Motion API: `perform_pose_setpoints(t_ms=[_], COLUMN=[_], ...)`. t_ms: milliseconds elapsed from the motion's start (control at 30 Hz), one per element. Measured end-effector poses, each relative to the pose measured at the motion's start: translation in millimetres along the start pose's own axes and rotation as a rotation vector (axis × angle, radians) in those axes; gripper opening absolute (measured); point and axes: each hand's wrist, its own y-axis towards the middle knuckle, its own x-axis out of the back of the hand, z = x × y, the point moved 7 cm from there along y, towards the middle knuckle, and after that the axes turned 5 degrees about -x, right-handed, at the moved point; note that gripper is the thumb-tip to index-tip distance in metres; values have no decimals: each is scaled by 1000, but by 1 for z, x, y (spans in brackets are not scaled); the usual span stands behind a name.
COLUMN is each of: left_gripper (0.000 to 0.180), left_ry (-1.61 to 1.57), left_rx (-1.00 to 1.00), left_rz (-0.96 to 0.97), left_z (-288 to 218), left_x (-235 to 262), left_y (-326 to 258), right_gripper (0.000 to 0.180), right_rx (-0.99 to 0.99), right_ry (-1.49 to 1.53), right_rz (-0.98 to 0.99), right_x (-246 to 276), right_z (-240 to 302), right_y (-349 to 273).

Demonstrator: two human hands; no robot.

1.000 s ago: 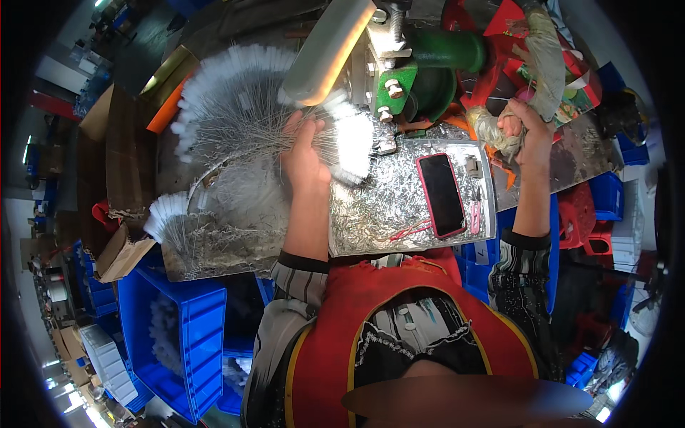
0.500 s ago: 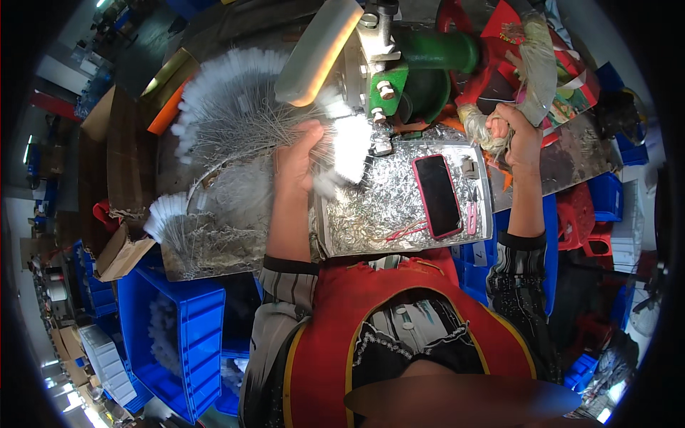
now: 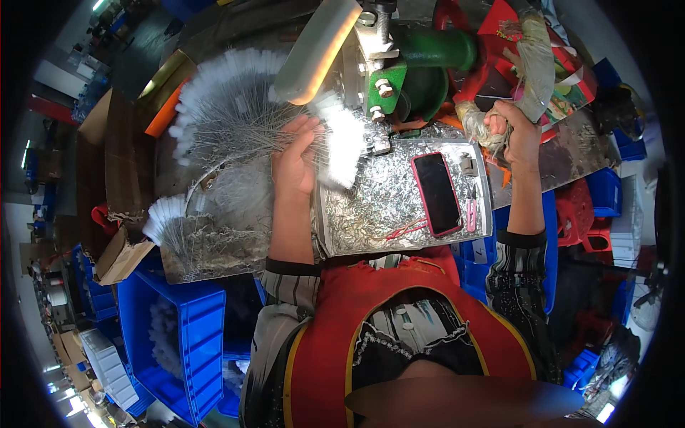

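My left hand (image 3: 295,157) is closed at the near side of a wide fan of thin wire brushes (image 3: 235,118). Their white bristle heads point outward and the bare wire stems cross near my fingers. Just right of that hand, brightly lit white brush heads (image 3: 342,146) lie beside the metal jaw of a green machine (image 3: 386,89). Which stems my fingers pinch is partly hidden. My right hand (image 3: 515,128) is wrapped round a lever handle (image 3: 472,123) covered in pale wrapping, at the machine's right side.
A tray (image 3: 371,221) strewn with metal bits holds a pink-edged phone (image 3: 437,194) and small pink snips (image 3: 472,212). A smaller brush bundle (image 3: 165,221) lies at the table's left edge. A lit lamp (image 3: 317,53) hangs above. Blue bins (image 3: 200,342) stand lower left.
My left hand has shifted slightly up, its fingers turning. The white brush heads beside it have moved a little left, away from the machine's jaw. My right hand stays on the lever.
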Motion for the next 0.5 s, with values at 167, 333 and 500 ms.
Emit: perform_pose_setpoints(t_ms=[167,333,500], left_gripper=[30,26,24], left_ry=[11,164,130], left_rx=[1,-38,-46], left_rz=[-34,-133,-108], left_z=[0,-3,-4], left_x=[-2,2,-7], left_y=[0,-1,-3], right_gripper=[18,20,19], right_rx=[40,29,36], right_ry=[-33,-26,-29], right_rz=[99,98,111], right_x=[-2,-6,-6], right_z=[1,2,2], right_y=[2,0,1])
